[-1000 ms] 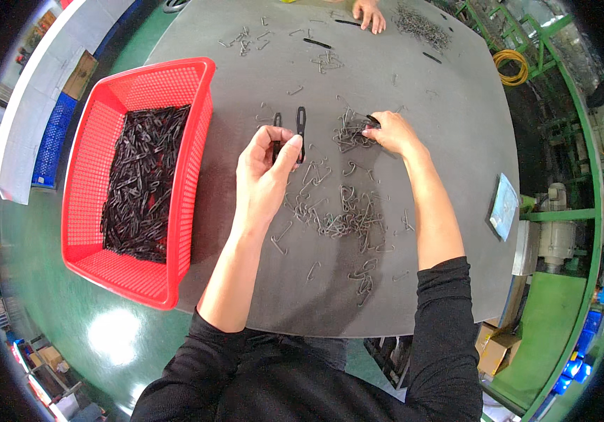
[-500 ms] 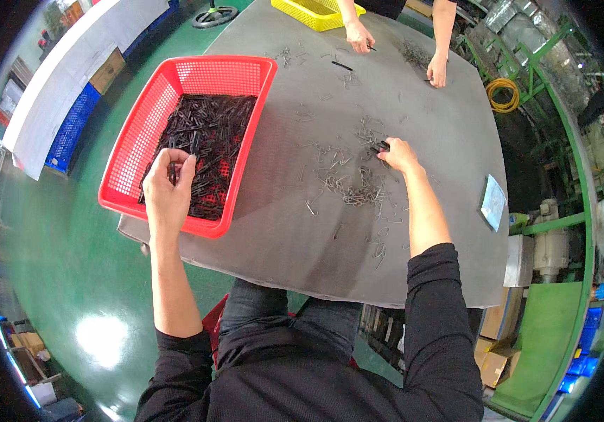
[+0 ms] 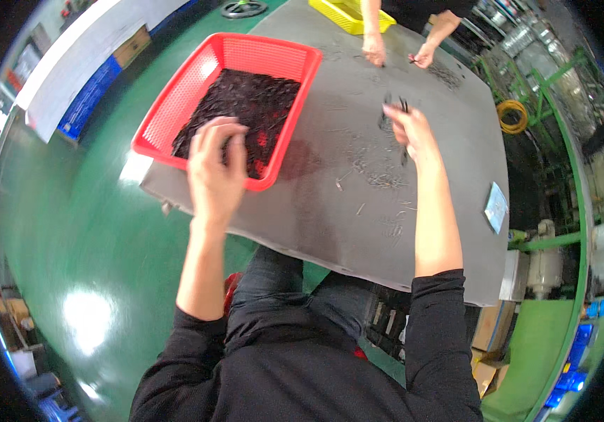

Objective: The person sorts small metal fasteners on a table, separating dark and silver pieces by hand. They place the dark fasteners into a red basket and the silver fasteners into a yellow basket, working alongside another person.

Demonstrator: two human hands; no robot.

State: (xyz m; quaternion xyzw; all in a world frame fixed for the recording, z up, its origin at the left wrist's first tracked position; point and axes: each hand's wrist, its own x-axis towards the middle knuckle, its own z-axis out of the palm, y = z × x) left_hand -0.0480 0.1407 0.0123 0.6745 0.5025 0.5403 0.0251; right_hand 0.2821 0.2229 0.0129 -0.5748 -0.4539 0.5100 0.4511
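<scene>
Reaching over the near edge of the red basket [image 3: 175, 105], the left hand [image 3: 216, 169] now hangs with curled fingers above the heap of dark metal pieces [image 3: 245, 105] inside it; half a second ago it hovered at the basket's front rim, and a second ago it was at the middle of the grey table [image 3: 344, 218] holding a dark clip upright. Whether it already grips any pieces I cannot tell, since the back of the hand hides the fingertips. It looks as if one finished piece has gone into the basket or a fresh one is being fetched.

The right hand [image 3: 409, 128] has stayed by the scatter of small metal pins [image 3: 379, 176] on the table and pinches a thin dark piece at its fingertips, lifted a little off the surface.

At the far end a second person's two hands [image 3: 400, 53] work over their own scattered pins, next to a yellow tray [image 3: 347, 15].

Of packages and signs: a long white board with a blue panel lies on the green floor at the far left, a brown carton beside it; a small pale blue card [image 3: 497, 207] lies near the table's right edge; brown cartons sit under the table at the lower right.
</scene>
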